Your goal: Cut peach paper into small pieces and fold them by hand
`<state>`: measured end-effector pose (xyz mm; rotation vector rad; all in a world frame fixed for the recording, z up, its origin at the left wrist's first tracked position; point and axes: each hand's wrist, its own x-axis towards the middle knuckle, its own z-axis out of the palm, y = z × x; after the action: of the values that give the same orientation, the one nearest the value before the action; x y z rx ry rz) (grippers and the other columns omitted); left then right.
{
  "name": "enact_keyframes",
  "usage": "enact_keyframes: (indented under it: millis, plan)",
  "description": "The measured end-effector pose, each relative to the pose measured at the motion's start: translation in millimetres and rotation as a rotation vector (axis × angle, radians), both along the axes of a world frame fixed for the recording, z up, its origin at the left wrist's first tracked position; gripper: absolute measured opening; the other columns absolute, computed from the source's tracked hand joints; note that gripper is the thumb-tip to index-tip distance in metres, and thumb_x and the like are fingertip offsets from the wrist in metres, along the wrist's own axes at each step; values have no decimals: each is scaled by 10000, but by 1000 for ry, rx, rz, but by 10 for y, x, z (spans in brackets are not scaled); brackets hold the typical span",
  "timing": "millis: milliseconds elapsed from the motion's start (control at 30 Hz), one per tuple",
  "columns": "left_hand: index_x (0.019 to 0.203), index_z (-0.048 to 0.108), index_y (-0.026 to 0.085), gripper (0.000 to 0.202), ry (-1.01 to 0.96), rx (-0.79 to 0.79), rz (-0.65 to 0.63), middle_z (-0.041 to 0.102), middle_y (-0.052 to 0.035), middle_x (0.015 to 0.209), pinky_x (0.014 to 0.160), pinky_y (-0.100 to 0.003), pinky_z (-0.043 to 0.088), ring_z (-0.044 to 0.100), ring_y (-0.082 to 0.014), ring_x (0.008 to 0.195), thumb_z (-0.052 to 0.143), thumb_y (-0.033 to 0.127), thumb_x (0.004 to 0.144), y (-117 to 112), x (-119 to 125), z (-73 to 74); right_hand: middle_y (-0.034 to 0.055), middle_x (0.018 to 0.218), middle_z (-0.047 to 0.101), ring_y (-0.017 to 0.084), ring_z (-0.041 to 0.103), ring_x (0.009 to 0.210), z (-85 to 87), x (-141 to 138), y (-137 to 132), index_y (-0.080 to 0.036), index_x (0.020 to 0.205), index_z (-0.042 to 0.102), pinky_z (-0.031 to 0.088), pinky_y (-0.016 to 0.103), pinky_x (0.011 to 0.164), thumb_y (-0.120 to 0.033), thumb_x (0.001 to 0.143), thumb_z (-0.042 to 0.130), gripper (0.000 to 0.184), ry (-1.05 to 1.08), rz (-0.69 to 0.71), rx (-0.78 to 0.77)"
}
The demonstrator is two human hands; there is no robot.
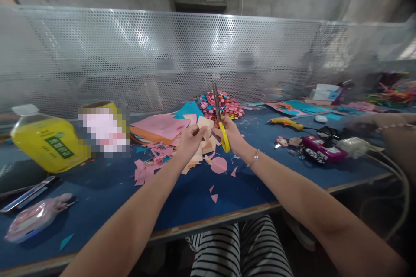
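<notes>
Paper (205,126), a peach piece, is held above the middle of the blue surface (107,186), pinched at its left edge by the left grip (190,140), whose fingers are closed on it; the right grip (231,135) is closed through the yellow handles of the scissors (218,114), whose blades point up and away, just beside the paper's right edge; whether the blades touch the paper I cannot tell; a bracelet (255,157) sits on the right wrist; under both lie pink and peach scraps (146,169) and a pink disc (219,165); a stack of sheets (162,126) lies to the left, a heap of folded bits (224,104) behind; a yellow bottle (45,140) stands far left; a glue gun (286,122) lies to the right, near another person's hand (367,123); a mesh screen (130,52) backs the surface.
</notes>
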<state>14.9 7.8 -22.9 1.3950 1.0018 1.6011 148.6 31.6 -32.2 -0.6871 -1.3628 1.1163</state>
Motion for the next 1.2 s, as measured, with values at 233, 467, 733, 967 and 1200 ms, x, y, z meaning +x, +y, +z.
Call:
enact_keyframes:
  millis: [233,467,733,967,1200]
  plan:
    - [613,561,150,330,-1,-63,-150,583,0,580,648,-303,480,578,-147,595,572,472,688,-13,-8,-10,-101,586,475,60,489,483,-25,2,3,-213,783,324,380,214,506,-312,544,683,442,17,24,-4]
    - [618,565,146,312,-80,-85,-176,577,-2,573,622,-292,472,573,-145,582,587,454,666,33,-24,-46,-102,573,483,68,509,494,-17,-3,-16,-211,778,322,396,223,534,-290,543,681,436,6,25,-3]
    - [536,508,146,268,110,-16,-75,488,43,501,598,-246,465,517,-93,524,616,359,659,2,-8,-36,-85,627,481,67,487,533,-52,-33,-18,-209,786,329,385,223,543,-300,560,665,416,42,-34,-17]
    - [670,480,165,233,-38,-101,-31,592,0,636,536,-268,482,579,-117,538,525,383,736,22,-55,12,-78,621,390,67,384,544,-37,34,56,-208,780,324,314,220,517,-457,572,658,465,-168,-97,-21]
    - [721,490,172,76,-54,9,131,599,1,685,470,-195,425,500,-63,489,514,243,735,95,-203,117,-63,619,361,91,344,589,-65,216,107,-197,763,337,291,251,557,-579,633,568,465,-688,-89,52]
